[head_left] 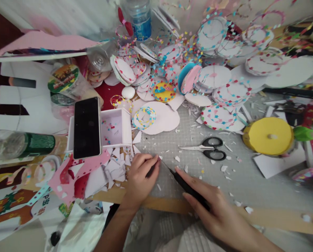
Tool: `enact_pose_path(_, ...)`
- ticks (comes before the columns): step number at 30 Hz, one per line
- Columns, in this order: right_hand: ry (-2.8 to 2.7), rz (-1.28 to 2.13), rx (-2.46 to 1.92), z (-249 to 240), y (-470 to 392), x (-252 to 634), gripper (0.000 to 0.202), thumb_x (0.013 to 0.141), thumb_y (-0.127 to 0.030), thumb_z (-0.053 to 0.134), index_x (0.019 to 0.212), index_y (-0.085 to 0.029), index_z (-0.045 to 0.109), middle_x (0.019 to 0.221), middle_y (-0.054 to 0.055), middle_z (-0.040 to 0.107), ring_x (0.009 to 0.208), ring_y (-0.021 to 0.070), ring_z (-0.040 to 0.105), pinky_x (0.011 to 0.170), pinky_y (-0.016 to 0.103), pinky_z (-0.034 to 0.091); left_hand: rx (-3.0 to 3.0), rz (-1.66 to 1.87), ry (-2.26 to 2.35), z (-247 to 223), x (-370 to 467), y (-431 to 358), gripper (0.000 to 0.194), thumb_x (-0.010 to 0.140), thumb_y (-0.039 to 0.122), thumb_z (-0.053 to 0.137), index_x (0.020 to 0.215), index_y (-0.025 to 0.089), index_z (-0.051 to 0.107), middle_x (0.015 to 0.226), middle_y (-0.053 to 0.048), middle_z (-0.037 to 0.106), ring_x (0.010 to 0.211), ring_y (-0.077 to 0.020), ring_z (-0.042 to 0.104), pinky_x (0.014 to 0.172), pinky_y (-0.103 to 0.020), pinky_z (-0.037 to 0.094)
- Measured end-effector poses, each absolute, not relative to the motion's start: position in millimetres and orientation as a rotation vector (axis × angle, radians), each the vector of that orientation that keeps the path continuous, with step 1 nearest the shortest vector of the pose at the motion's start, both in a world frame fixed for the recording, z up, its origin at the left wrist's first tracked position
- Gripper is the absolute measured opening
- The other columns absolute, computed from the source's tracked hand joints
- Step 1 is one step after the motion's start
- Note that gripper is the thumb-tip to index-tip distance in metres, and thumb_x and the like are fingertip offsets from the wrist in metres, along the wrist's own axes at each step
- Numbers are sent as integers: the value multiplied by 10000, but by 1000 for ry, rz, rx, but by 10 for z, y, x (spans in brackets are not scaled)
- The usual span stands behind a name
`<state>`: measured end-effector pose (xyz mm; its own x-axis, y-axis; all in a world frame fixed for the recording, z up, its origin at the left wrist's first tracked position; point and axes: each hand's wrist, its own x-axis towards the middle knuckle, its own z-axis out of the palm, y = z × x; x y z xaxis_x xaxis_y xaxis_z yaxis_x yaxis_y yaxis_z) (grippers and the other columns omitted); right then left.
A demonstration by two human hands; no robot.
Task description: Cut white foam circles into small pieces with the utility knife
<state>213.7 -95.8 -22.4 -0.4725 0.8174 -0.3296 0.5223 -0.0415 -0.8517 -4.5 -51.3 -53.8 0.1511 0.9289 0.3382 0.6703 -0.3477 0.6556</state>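
My right hand (211, 203) is wrapped round a slim tool with a black handle (190, 190) and a thin, needle-like metal tip. That tip points up and left to the fingertips of my left hand (143, 173). There the left thumb and forefinger pinch together on a tiny reddish piece, too small to name. Scissors with black handles (214, 148) lie on the grey gridded cutting mat (169, 140), blades to the left, beyond my right hand. Small white paper scraps are scattered around both hands.
A black-screened phone (87, 127) leans on a white box (116, 127) holding small stars. White discs wound with star garlands (219, 117) crowd the back. A yellow round box (268, 135) stands right. A bottle (140, 21) stands behind; paper offcuts (116, 164) lie left.
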Motion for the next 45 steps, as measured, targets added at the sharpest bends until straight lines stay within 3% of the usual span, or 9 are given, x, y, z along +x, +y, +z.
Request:
enact_pose_path(6, -1965, 1526, -1443, -203, -947, 2125, 543, 983, -220, 386, 1502, -308, 257, 1415, 44, 528, 1275, 178, 511, 1050, 330, 434, 2082, 1015, 1529, -533, -50, -522, 230, 807, 54, 651, 1006, 167, 664, 849, -43, 626, 800, -154, 574, 737, -312, 493)
enact_pose_path(17, -1924, 1493, -1443, -212, -964, 2104, 543, 973, -210, 409, 1495, -301, 291, 1468, 45, 471, 1300, 206, 490, 1046, 360, 447, 2082, 1020, 1530, -541, -42, -527, 228, 809, 68, 652, 1004, 186, 666, 842, -39, 634, 786, -154, 576, 726, -316, 496)
enact_pose_path(34, -1914, 1491, -1462, -221, -977, 2055, 551, 966, -190, 402, 1496, -298, 292, 1431, 56, 513, 1295, 221, 496, 1052, 411, 443, 2088, 1020, 1540, -530, -42, -517, 208, 819, 80, 645, 997, 186, 667, 844, -39, 633, 787, -153, 577, 729, -314, 498)
enact_pose_path(45, -1751, 1529, -1465, -195, -905, 2097, 476, 961, -255, 465, 1436, -248, 434, 1412, 53, 529, 1280, 240, 511, 1049, 406, 440, 2077, 1008, 1560, -536, -31, -524, 193, 825, 99, 643, 988, 194, 681, 822, -35, 634, 770, -151, 577, 718, -311, 494)
